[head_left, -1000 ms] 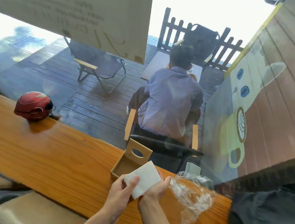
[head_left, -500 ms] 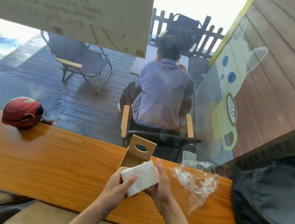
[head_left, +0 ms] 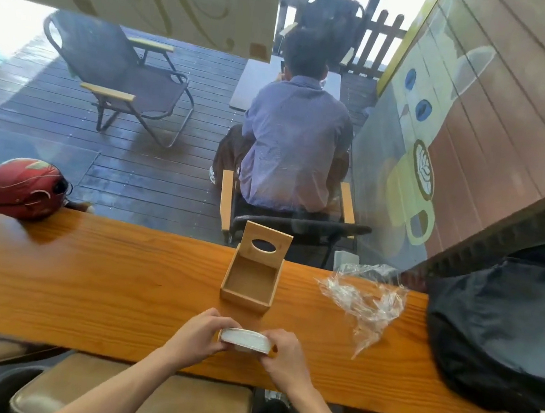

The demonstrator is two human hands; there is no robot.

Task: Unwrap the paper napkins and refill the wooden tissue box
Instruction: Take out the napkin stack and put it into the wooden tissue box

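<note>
A white stack of paper napkins (head_left: 245,339) lies bowed on the wooden counter (head_left: 83,279), near its front edge. My left hand (head_left: 199,332) grips its left end and my right hand (head_left: 284,353) grips its right end. Just beyond them stands the wooden tissue box (head_left: 249,284), empty, its lid with the oval slot tipped upright at the back. The crumpled clear plastic wrapper (head_left: 364,301) lies to the right of the box, apart from both hands.
A black bag (head_left: 503,324) fills the counter's right end. A red helmet (head_left: 24,188) sits at the far left. A padded stool (head_left: 138,395) is below the counter edge. Behind the glass, a person sits on a deck chair.
Both hands brought the napkin stack down from in front of the box to the counter near the front edge. The stack turned from face-up to edge-on. The box is now fully visible.
</note>
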